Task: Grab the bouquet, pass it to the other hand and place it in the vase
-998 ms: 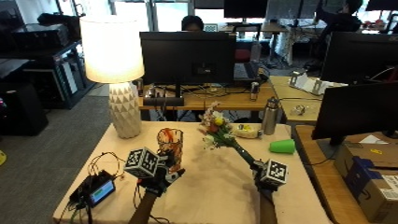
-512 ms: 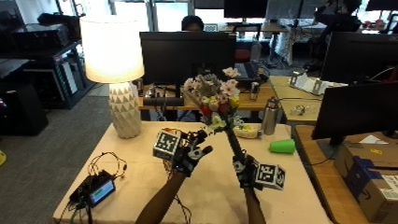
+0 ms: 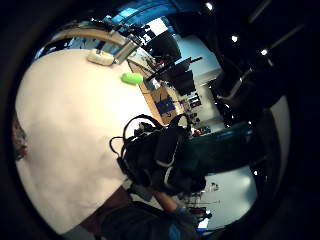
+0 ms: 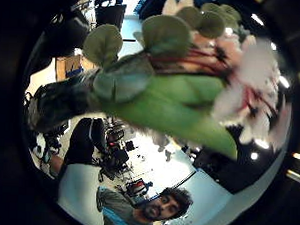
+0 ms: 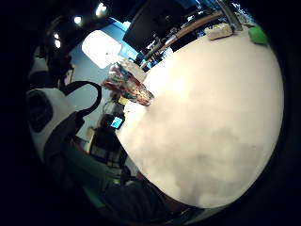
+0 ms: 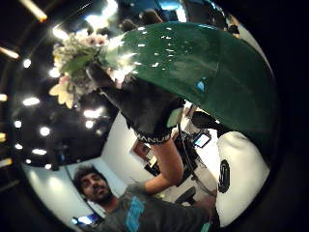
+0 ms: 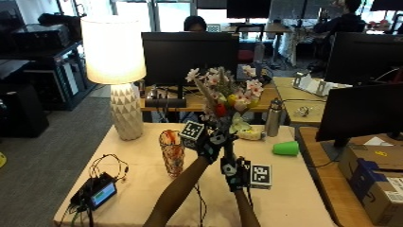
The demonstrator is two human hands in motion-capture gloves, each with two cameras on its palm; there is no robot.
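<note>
A: So, from outside, where is the bouquet (image 7: 225, 94)?
B: Upright above the table (image 7: 132, 156), right of the slim patterned vase (image 7: 171, 152). Left hand (image 7: 207, 138) wraps the stems above; right hand (image 7: 234, 166) grips them below.
A: And the palm views?
B: Left thumb side: round leaves, pale petals. Right thumb side: one glossy leaf.

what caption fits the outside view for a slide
Both hands, left hand above right hand, hold the bouquet upright beside the vase.

Glossy leaf (image 6: 193, 72), matt table (image 7: 290, 198)
</note>
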